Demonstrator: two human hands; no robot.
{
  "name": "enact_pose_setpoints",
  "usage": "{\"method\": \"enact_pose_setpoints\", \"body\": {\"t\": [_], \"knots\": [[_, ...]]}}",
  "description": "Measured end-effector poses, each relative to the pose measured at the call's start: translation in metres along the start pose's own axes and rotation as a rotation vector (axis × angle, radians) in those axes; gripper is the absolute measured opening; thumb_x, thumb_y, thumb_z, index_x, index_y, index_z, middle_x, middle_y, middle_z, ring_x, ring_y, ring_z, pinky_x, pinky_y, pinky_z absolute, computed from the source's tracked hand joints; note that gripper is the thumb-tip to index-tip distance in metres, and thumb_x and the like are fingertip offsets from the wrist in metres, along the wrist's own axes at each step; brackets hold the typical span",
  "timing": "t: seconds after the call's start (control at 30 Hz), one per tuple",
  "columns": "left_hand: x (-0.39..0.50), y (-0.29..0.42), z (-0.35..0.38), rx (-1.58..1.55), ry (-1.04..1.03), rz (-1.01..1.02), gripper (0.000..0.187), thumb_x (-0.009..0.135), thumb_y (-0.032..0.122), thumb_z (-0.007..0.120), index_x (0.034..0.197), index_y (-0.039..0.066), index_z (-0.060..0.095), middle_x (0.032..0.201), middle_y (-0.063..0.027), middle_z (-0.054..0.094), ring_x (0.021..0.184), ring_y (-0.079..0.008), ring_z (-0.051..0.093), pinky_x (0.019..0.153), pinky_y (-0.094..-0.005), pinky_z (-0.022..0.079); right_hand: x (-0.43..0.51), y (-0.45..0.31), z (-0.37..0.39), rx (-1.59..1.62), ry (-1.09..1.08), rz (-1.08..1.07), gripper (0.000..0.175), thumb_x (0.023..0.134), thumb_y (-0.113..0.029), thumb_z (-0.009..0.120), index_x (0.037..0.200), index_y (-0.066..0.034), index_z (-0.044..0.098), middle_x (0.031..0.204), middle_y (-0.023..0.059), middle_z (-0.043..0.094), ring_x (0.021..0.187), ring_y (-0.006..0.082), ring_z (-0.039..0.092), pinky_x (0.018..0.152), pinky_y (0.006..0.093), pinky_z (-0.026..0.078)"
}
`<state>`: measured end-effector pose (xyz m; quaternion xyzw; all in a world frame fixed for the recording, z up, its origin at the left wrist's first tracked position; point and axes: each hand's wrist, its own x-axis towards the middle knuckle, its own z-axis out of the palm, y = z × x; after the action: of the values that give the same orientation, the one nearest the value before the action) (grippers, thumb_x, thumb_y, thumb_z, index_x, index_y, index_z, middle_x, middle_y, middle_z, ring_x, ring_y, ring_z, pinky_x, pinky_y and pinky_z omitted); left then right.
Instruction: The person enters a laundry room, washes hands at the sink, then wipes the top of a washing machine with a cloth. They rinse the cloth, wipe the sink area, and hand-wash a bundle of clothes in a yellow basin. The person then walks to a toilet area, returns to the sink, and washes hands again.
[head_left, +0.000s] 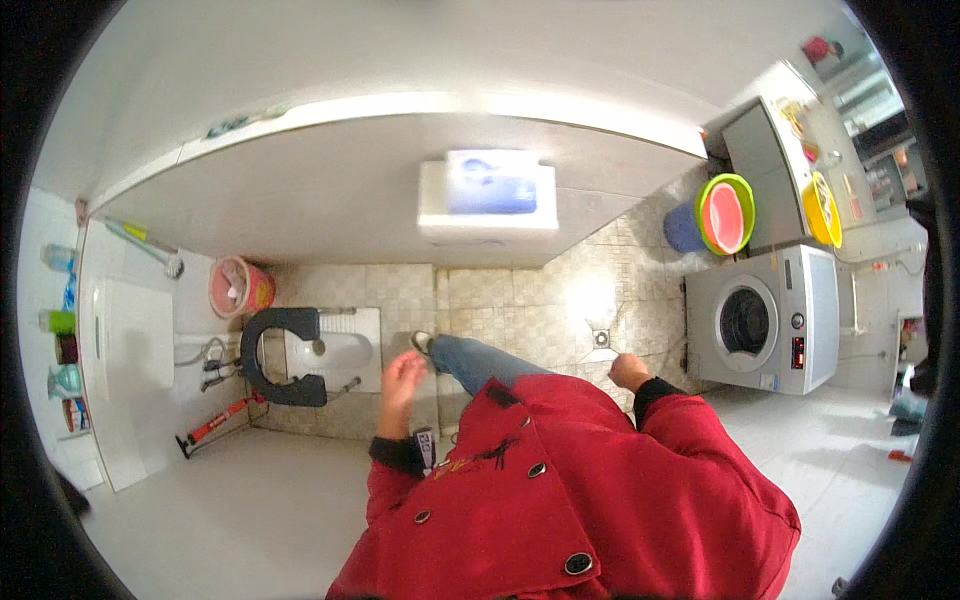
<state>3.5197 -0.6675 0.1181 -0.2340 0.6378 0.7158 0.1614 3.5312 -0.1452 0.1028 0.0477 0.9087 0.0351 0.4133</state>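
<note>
My left hand is raised over the tiled floor beside the squat toilet, fingers loosely bent and a little blurred, with no object visible in it. Low at my other side hangs my right hand, its fingers curled, near the floor drain; whether anything is inside the curl cannot be told. A black U-shaped seat frame stands over the rear of the toilet. On the wall ahead, a blue and white pack rests on a white box. My red coat fills the lower part of the view.
A pink waste bin stands behind the toilet, near a toilet brush and a red pump. At the right are a front-loading washing machine, a blue bucket with green and pink basins, and a yellow basin on the washstand.
</note>
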Motion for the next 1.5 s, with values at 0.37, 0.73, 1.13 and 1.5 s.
{"method": "enact_pose_setpoints", "body": {"t": [0.37, 0.73, 1.13, 1.5], "knots": [[-0.012, 0.033, 0.186, 0.219, -0.142, -0.015, 0.025, 0.091, 0.011, 0.059, 0.113, 0.001, 0.059, 0.096, -0.0061, 0.067, 0.077, -0.0117, 0.062, 0.068, -0.0242, 0.049, 0.023, 0.142, 0.044, 0.584, 0.197, 0.078, 0.040, 0.081, -0.043, 0.061, 0.086, -0.0043, 0.071, 0.089, 0.0197, 0.068, 0.089, 0.0375, 0.064, 0.080, 0.0444, 0.050], [0.103, 0.076, 0.627, 0.634, -0.817, 0.259, 0.029, 0.090, 0.016, 0.060, 0.114, 0.000, 0.060, 0.095, -0.0085, 0.068, 0.081, -0.0137, 0.063, 0.073, -0.0286, 0.051, -0.002, 0.404, 0.080, 0.856, 0.444, 0.464, 0.033, 0.083, -0.033, 0.061, 0.086, -0.0010, 0.068, 0.084, 0.0223, 0.065, 0.085, 0.0387, 0.064, 0.074, 0.0448, 0.050], [0.191, 0.071, 0.841, 0.813, -1.061, 0.034, 0.028, 0.087, 0.014, 0.061, 0.111, -0.001, 0.062, 0.086, -0.0071, 0.068, 0.075, -0.0127, 0.064, 0.069, -0.0277, 0.051, 0.056, 0.457, 0.059, 1.156, 0.362, 0.552, 0.031, 0.082, -0.030, 0.065, 0.097, -0.0020, 0.069, 0.092, 0.0209, 0.068, 0.090, 0.0353, 0.066, 0.080, 0.0417, 0.051], [0.339, 0.169, 1.081, 0.859, -1.119, 0.210, 0.028, 0.091, 0.012, 0.058, 0.114, -0.002, 0.060, 0.092, -0.0077, 0.068, 0.077, -0.0140, 0.063, 0.072, -0.0288, 0.052, 0.184, 0.619, -0.116, 1.271, 0.546, 0.606, 0.037, 0.083, -0.034, 0.064, 0.102, -0.0023, 0.066, 0.097, 0.0193, 0.068, 0.094, 0.0358, 0.065, 0.081, 0.0434, 0.050]]}}
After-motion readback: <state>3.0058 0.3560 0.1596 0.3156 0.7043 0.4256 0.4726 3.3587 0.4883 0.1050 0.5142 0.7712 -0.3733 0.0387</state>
